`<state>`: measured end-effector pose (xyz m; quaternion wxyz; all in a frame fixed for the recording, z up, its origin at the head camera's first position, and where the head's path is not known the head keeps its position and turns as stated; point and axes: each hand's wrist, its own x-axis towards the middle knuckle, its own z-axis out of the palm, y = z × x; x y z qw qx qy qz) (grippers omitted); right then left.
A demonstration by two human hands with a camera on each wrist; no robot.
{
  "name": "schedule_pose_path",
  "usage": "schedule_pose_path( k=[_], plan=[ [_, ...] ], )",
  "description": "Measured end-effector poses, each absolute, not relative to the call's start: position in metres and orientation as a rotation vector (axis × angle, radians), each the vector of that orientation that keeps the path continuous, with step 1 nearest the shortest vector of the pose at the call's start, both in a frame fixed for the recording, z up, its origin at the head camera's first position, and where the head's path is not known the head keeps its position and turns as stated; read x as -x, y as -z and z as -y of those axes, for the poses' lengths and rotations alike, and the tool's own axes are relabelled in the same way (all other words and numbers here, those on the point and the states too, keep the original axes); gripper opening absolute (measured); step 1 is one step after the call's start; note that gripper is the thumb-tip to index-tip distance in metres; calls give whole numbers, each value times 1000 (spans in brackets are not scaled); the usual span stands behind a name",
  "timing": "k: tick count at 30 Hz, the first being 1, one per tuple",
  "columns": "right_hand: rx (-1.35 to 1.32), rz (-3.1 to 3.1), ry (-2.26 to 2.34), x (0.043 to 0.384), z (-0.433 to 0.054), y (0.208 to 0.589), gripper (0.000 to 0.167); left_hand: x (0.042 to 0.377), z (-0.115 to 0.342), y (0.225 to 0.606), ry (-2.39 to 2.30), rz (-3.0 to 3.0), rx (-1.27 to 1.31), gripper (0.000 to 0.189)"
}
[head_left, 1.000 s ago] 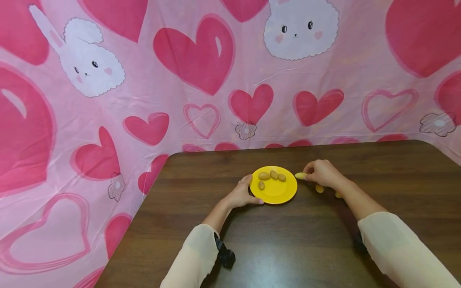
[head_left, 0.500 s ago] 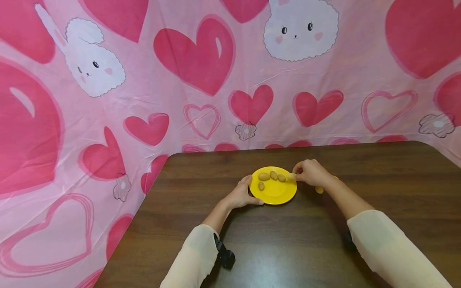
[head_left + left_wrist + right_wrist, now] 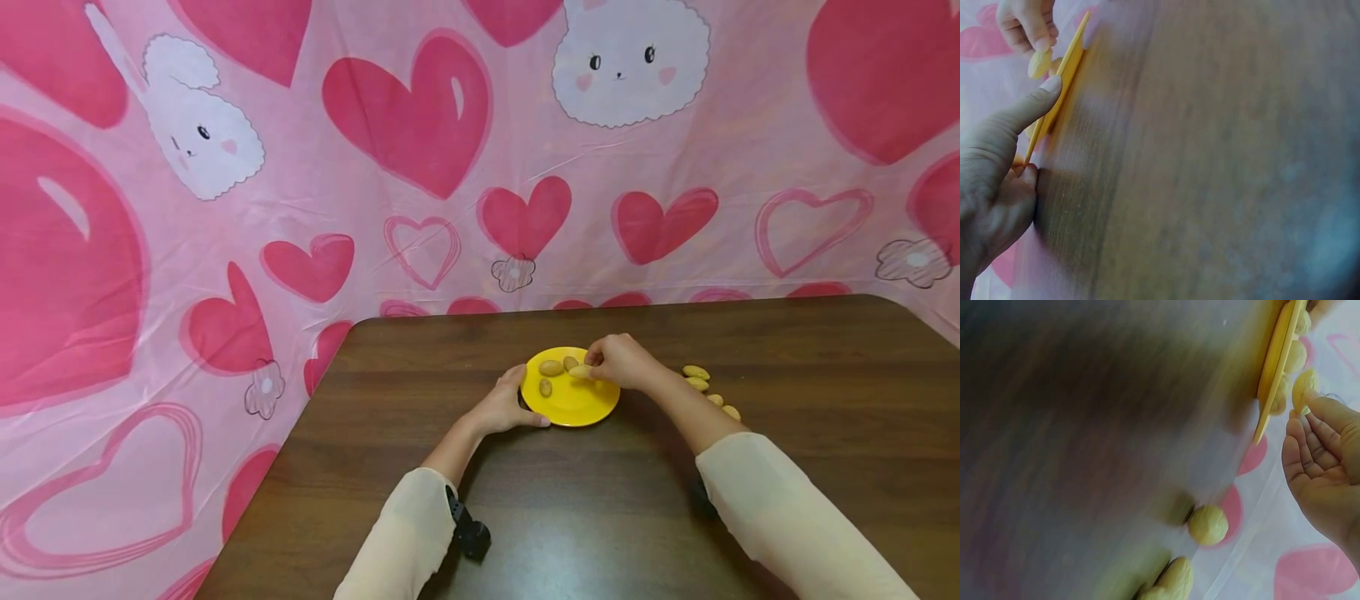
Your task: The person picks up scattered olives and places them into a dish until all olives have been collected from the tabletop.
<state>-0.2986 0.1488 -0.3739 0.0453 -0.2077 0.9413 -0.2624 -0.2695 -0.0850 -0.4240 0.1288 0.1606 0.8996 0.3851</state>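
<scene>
A yellow plate [image 3: 573,411] lies on the brown table, with small tan potatoes [image 3: 551,367] on its far and left parts. At its left side my left hand [image 3: 495,407] grips the rim; the thumb [image 3: 1041,100] overlaps the plate's edge in the left wrist view. Over the plate's far right part, my right hand [image 3: 624,363] pinches a small yellowish potato [image 3: 1304,390] between thumb and fingertips. In the head view this potato overlaps one that lies on the plate. The right wrist view shows it close above the plate's potatoes, the other fingers curled beneath the thumb.
Several loose potatoes [image 3: 697,383] lie on the table right of the plate, beside the right forearm. A black wrist device [image 3: 472,537] hangs at the left sleeve. Behind the table's far edge stands a pink cloth [image 3: 442,275] with hearts and rabbits.
My right hand has moved left with the potato, from the table beside the plate to over it. More loose potatoes show behind the forearm. My left hand stays at the rim.
</scene>
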Motion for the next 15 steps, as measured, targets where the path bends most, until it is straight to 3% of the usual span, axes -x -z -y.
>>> schedule_pose_path(
  k=[15],
  plan=[
    [713, -2875, 726, 297, -126, 376, 10, 269, 86, 425, -1131, -2614, -489, 99]
  ],
)
